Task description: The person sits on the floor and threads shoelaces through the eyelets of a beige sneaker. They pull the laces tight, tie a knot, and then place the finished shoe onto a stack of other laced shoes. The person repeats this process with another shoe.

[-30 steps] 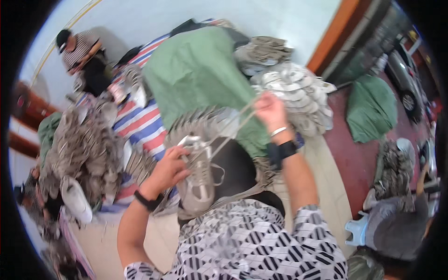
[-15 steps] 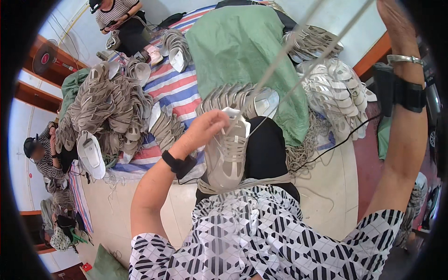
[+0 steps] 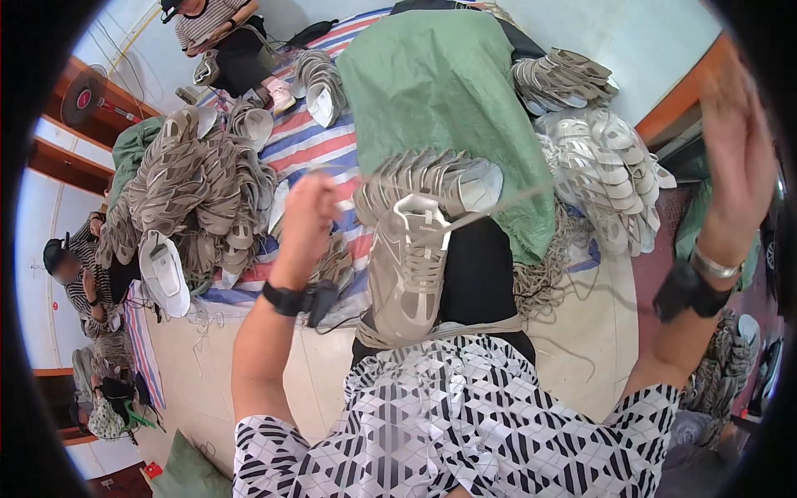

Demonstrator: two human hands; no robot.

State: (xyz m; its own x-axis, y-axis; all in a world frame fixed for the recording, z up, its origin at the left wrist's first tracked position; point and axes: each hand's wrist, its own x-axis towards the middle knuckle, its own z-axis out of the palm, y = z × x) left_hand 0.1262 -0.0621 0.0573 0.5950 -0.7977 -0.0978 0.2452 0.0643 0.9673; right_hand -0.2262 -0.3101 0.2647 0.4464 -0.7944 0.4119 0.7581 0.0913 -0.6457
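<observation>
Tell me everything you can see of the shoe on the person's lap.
The shoe is taupe, with panels that look like fabric or suede and a pale lining at the collar. Matching lacing crosses its front, and a loose lace stretches off to the right, blurred. It lies front up on the black trousers, rounded toe toward the wearer's body, opening away. Neither the left hand nor the right hand touches its body. Its underside is hidden.
</observation>
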